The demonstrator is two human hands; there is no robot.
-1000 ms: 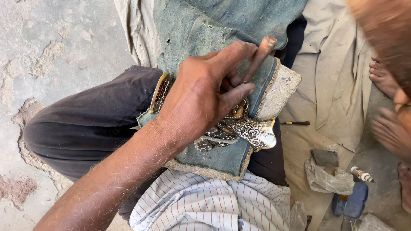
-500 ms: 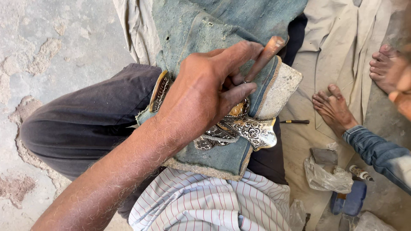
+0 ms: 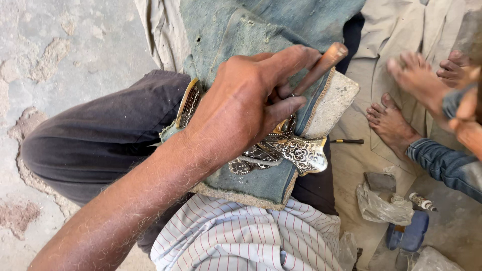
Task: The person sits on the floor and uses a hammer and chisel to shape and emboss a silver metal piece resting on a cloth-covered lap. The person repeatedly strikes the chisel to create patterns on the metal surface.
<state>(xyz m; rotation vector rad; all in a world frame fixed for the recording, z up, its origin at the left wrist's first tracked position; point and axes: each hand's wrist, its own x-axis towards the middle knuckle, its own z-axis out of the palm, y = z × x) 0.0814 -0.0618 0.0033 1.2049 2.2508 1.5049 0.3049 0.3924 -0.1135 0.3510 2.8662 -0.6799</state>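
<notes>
My left hand [image 3: 241,110] reaches in from the lower left and grips a tool with a wooden handle [image 3: 324,62], the index finger laid along it. The hand presses down on an ornate engraved metal piece [image 3: 296,150] with silver and gold parts. The piece lies on a folded blue denim cloth [image 3: 261,183] over a stone block [image 3: 334,100] on my lap. The tool's tip is hidden under my fingers. At the right edge a blurred skin-coloured shape [image 3: 469,118] may be my right hand; what it holds is unclear.
Another person's bare foot [image 3: 389,123] and denim-clad leg [image 3: 442,163] are at the right, with a blurred foot [image 3: 416,75] above. On the beige cloth lie a thin rod [image 3: 346,141], a plastic bag [image 3: 381,206] and a blue object [image 3: 409,233]. Cracked concrete floor [image 3: 45,75] is at the left.
My left hand has stayed on the tool and metal piece. At the right, the other person's feet have shifted and the blurred shape has dropped from the top corner to the right edge.
</notes>
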